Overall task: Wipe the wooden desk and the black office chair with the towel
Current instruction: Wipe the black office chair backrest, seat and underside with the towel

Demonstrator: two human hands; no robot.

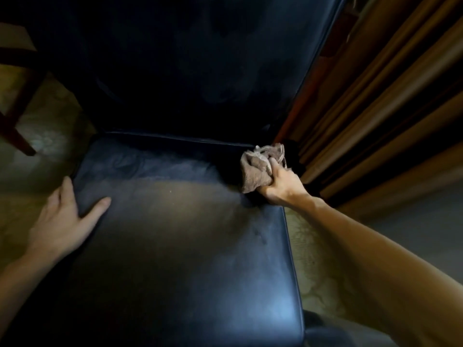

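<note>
Head view shows the chair part of the wiping in hand. The right grip (280,185) is clenched round the bunched towel (256,169), which sits against the back right corner of the seat (175,241) of the black office chair (225,291), just by the seam below the backrest (190,71). The left grip (62,216) is released, fingers straight over the seat's left edge and thumb lying on the leather, apparently steadying the chair.

Dull, dusty-looking bands cross the middle of the seat. I judge the next move calls for a firm sweep from that corner toward the left and front edges, pressing into the seam on the way.

Patterned carpet (310,259) lies round the chair, and a dark wooden leg (17,136) stands at far left. Brown ribbed panels (375,108) rise at right; what furniture they belong to I cannot tell.
</note>
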